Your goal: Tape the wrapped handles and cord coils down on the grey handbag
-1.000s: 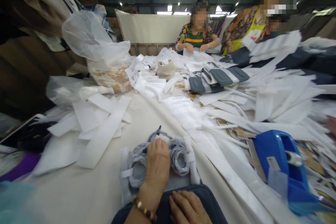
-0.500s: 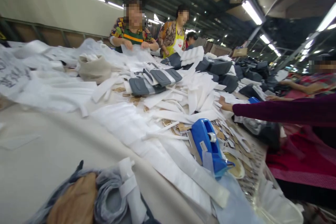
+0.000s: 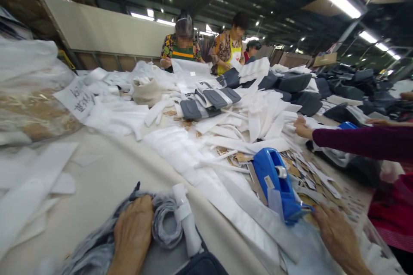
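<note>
My left hand [image 3: 133, 232] rests back-up on a dark grey bag [image 3: 201, 264] at the bottom of the view. Its fingers curl over a grey strap bundle in clear film [image 3: 97, 240] and their tips are hidden. Beside it on the bag are a coiled, film-wrapped strap [image 3: 167, 225] and a white foam-wrapped piece [image 3: 187, 221]. At the lower right, my right hand [image 3: 340, 238] reaches with stretched fingers to the cutting tip of a blue tape dispenser [image 3: 269, 176]. Whether its fingertips touch the tape end cannot be made out.
White foam strips [image 3: 213, 197] and brown tags [image 3: 241, 157] lie heaped across the table. Grey bags [image 3: 295, 81] pile up behind. A co-worker's purple sleeve [image 3: 358, 142] extends in from the right. Two people stand across the table. A clear plastic sack [image 3: 38, 103] sits at left.
The view has swung left, so the scene sits further right and the clear sack shows. My right hand has come into view at the tape dispenser. My left hand remains on the bag.
</note>
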`<control>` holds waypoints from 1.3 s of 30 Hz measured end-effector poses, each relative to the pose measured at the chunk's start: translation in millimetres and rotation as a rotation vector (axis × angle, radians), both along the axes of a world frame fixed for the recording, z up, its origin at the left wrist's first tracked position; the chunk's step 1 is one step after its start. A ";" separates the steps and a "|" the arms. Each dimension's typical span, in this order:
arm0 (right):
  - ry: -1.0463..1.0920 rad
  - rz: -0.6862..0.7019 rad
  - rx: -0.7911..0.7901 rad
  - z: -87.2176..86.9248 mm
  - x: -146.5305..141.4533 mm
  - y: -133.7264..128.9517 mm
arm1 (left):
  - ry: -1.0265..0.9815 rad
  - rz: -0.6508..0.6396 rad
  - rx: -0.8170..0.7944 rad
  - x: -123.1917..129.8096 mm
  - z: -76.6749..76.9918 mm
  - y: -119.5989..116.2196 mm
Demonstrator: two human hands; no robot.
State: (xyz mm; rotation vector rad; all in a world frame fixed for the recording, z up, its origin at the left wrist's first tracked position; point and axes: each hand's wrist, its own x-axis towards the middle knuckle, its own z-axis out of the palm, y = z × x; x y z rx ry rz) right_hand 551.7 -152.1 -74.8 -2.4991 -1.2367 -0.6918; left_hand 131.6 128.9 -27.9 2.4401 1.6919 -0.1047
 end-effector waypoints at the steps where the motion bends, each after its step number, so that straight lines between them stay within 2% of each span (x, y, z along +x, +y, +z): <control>1: -0.010 -0.019 0.022 4.3 -5.1 1.3 | -0.005 -0.002 0.010 0.4 0.3 -0.2; 3: -0.049 -0.005 0.080 19.5 -29.3 10.4 | 0.001 0.007 0.014 1.5 1.4 -0.7; 4: -0.067 0.055 0.087 27.9 -46.8 18.8 | 0.010 0.013 0.006 2.1 2.3 -1.0; 7: -0.169 0.528 0.032 43.2 -106.7 59.1 | 0.028 0.030 -0.016 3.4 5.4 -1.6; 8: -0.199 0.623 0.001 43.3 -125.1 76.1 | 0.023 0.029 -0.020 3.3 6.1 -1.7; 10: -0.247 0.723 -0.043 36.6 -153.8 110.6 | 0.006 0.027 -0.024 2.1 6.4 -1.9; 12: -0.260 0.769 -0.111 24.2 -170.1 141.3 | -0.011 0.027 -0.031 0.4 5.2 -2.1; 16: -0.281 0.828 -0.179 -1.3 -175.4 179.9 | -0.042 0.051 -0.048 -0.6 1.0 -1.3; 19: -0.311 0.846 -0.180 -13.1 -173.1 189.6 | -0.066 0.074 -0.069 1.0 -0.1 0.7; 22: -0.312 0.863 -0.194 -17.5 -174.9 190.3 | -0.089 0.094 -0.094 1.4 2.2 2.3; 31: -0.195 0.907 -0.219 -18.3 -192.8 190.8 | -0.103 0.122 -0.159 -3.1 12.1 4.1; 36: -0.073 0.954 -0.311 -15.2 -206.7 188.4 | -0.114 0.139 -0.202 -10.0 13.7 8.5; 39: -0.119 0.994 -0.298 -13.0 -212.6 185.6 | -0.134 0.148 -0.212 -15.9 16.6 9.3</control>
